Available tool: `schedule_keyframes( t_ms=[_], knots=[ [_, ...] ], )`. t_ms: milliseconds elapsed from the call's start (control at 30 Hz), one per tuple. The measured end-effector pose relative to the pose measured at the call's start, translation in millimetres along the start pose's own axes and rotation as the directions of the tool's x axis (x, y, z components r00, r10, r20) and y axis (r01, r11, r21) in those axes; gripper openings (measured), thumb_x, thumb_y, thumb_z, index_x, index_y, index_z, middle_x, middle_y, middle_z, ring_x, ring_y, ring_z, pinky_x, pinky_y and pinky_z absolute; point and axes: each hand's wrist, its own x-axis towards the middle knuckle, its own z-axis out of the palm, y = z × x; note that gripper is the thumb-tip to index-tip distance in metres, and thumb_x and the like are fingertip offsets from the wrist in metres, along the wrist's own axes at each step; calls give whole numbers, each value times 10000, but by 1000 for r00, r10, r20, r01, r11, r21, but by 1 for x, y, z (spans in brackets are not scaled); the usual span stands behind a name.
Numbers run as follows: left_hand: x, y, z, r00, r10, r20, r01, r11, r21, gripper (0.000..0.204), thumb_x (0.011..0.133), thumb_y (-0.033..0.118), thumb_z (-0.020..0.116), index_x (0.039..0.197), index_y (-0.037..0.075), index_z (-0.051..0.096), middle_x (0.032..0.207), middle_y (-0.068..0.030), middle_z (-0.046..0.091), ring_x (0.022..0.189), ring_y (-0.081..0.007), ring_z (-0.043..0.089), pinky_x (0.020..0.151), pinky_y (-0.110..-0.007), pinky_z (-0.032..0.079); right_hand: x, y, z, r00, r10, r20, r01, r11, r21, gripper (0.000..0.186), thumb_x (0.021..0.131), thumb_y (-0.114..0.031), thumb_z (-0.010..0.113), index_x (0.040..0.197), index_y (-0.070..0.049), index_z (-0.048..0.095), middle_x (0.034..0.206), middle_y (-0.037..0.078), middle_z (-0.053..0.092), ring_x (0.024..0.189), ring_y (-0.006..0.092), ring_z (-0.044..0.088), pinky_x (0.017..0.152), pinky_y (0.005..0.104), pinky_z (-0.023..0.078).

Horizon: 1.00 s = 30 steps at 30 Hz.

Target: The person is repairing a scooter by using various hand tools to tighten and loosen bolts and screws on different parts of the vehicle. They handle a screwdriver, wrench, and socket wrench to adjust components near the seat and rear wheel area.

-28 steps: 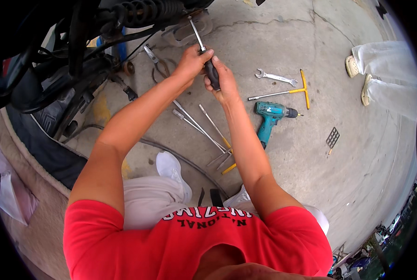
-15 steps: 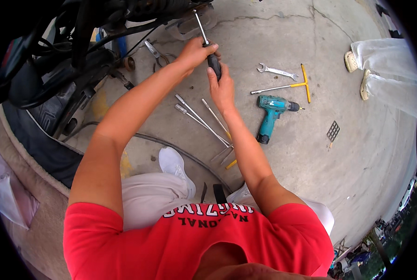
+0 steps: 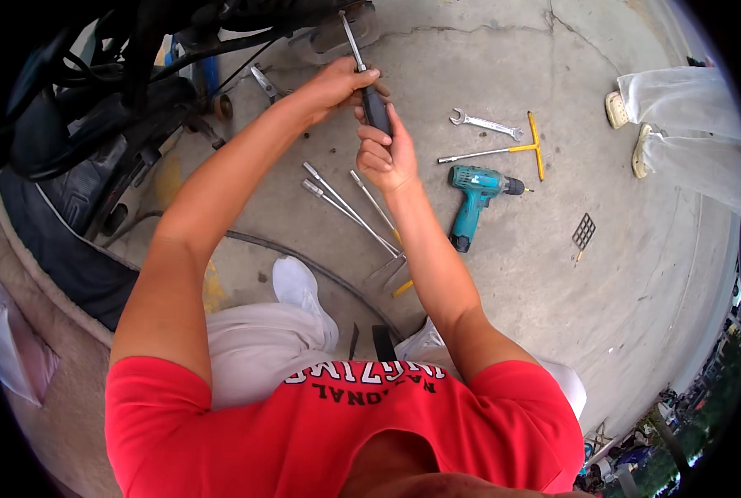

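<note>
Both my hands are on a black-handled tool with a slim steel shaft [image 3: 353,41], held out in front of me. My left hand [image 3: 337,85] is closed at the upper end of the handle, next to the shaft. Around the lower end of the handle [image 3: 375,109], the fingers of my right hand [image 3: 389,158] are curled, thumb along the side. The shaft's tip reaches the lower edge of a dark vehicle [image 3: 146,75]; whether it touches a part there I cannot tell.
To the right on the concrete lie an open-end wrench [image 3: 486,124], a yellow T-handle wrench [image 3: 526,148], a teal cordless drill [image 3: 472,199] and a black grid piece [image 3: 584,232]. More long-shafted wrenches [image 3: 349,212], scissors [image 3: 264,83] and a hose [image 3: 304,256] lie nearer. Another person's feet [image 3: 628,124] stand at right.
My right hand has turned, and its fingers now curl around the handle's lower end. My left hand stays at the upper end. The whole view has shifted slightly.
</note>
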Motion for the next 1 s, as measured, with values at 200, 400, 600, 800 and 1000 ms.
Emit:
schedule_keyframes(
  t_ms=[200, 400, 600, 800, 1000],
  knots=[
    [12, -9, 1, 995, 89, 37, -92, 993, 80, 335, 938, 260, 527, 1111, -26, 507, 1030, -144, 629, 976, -224, 602, 915, -362, 453, 2, 2, -6, 891, -439, -120, 210, 632, -746, 398, 924, -393, 527, 1051, -16, 545, 586, 5, 474, 426, 124, 404, 439, 257, 333],
    [11, -5, -1, 997, 47, 56, -48, 999, 24, 328, 935, 276, 534, 1080, -19, 521, 1011, -138, 634, 993, -220, 595, 959, -365, 426, -4, -15, -7, 958, -277, -78, 169, 760, -627, 384, 930, -398, 513, 975, -19, 553, 534, -6, 449, 428, 127, 412, 456, 265, 332],
    [14, -5, 4, 999, 47, 5, -47, 996, 79, 333, 943, 292, 516, 1080, -11, 531, 1004, -122, 636, 993, -196, 576, 967, -358, 411, 5, -13, -9, 806, -589, 55, 112, 61, -992, 454, 933, -459, 455, 946, -16, 554, 483, -18, 378, 378, 102, 323, 411, 266, 277],
    [9, 3, -4, 998, 3, -61, 16, 951, 309, 337, 936, 314, 524, 1039, -6, 552, 915, -76, 642, 711, -110, 503, 662, -267, 415, 10, 4, -5, 847, -525, -84, 145, 380, -913, 482, 936, -483, 422, 927, -17, 544, 472, -7, 381, 356, 103, 296, 388, 265, 253],
    [12, -3, 0, 998, 49, -47, -37, 971, 237, 310, 926, 300, 540, 919, -5, 591, 684, -16, 569, 567, -62, 416, 509, -230, 347, 4, -2, 3, 860, -471, -197, 173, 631, -756, 474, 935, -480, 424, 906, -20, 534, 488, 13, 429, 365, 125, 331, 395, 274, 271]
  ],
)
